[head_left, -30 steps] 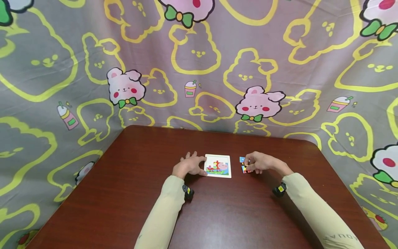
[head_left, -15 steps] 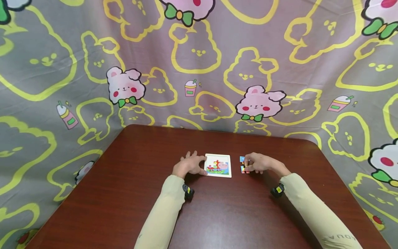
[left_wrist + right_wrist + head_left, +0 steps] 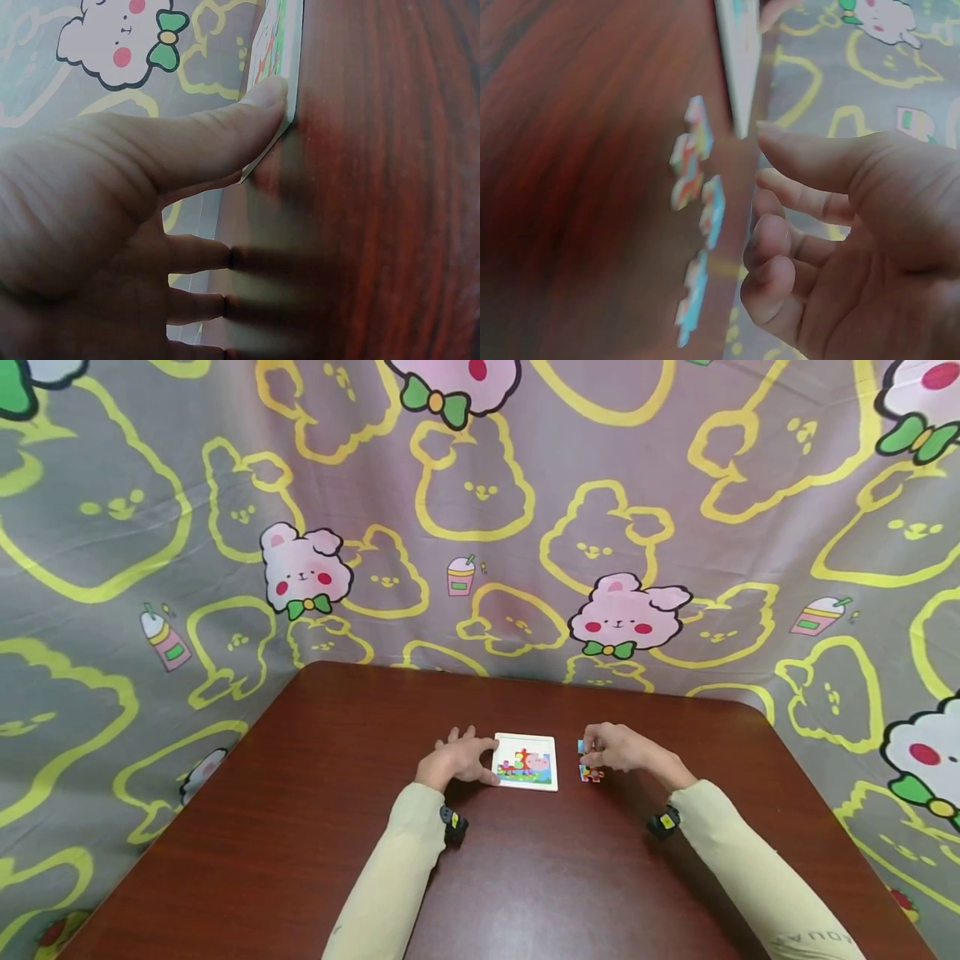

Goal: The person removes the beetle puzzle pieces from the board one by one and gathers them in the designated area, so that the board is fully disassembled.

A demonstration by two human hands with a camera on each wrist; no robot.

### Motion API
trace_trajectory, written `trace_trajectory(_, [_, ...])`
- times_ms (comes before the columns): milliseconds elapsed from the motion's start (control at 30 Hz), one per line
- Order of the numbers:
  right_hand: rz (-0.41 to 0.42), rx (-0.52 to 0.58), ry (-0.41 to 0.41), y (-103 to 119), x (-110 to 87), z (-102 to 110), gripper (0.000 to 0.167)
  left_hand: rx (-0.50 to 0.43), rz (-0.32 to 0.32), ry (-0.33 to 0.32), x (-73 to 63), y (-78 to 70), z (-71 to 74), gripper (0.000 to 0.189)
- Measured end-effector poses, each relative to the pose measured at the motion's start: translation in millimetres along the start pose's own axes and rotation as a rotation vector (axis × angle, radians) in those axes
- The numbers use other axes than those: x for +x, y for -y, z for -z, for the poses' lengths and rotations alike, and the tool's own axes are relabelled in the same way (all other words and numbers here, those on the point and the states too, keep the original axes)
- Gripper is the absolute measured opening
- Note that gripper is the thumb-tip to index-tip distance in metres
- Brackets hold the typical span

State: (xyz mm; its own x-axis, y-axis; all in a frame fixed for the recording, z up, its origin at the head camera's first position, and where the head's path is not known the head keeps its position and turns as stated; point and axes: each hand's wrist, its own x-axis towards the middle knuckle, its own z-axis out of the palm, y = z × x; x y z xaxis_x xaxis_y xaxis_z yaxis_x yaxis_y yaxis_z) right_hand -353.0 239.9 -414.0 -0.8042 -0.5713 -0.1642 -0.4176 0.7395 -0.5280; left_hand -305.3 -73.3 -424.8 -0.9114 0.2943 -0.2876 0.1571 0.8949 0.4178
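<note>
A white puzzle tray [image 3: 556,768] lies flat on the table, its lower part filled with joined jigsaw pieces [image 3: 528,763] that show a pink cartoon figure. My left hand [image 3: 459,758] is at its left side, the thumb [image 3: 259,105] resting on the tray's edge and the other fingers spread on the table. To the right of the tray are loose jigsaw pieces [image 3: 591,773], one of them blue [image 3: 582,747]. My right hand [image 3: 622,747] hovers just beside these. In the right wrist view, its thumb [image 3: 810,157] is apart from the bent fingers, with nothing between them.
The dark red wooden table [image 3: 360,718] reaches back to a grey curtain [image 3: 480,560] printed with cartoon rabbits. Black wrist cameras sit on both forearms.
My right hand has lifted a little off the loose pieces and drawn back from the nearer one, which now shows more fully. My left hand and the tray stay put.
</note>
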Motion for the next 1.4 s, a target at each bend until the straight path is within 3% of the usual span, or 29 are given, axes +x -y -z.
trace_trajectory(133, [0.040, 0.020, -0.056, 9, 5.8, 0, 0.013, -0.001, 0.007, 0.002, -0.2, -0.2, -0.2, 0.069])
trace_trajectory(433, [0.083, 0.062, -0.087, 31, 21.2, -11, 0.009, 0.003, 0.006, 0.000, 0.6, -0.2, 0.3, 0.070])
trace_trajectory(1233, [0.043, 0.007, 0.008, 53, 53.9, -44, 0.022, 0.021, 0.022, 0.017, 5.2, 0.5, 0.1, 0.070])
trace_trajectory(1400, [0.038, -0.042, -0.024, 56, 56.8, -49, 0.024, 0.020, 0.024, 0.023, 5.9, -0.1, 0.2, 0.070])
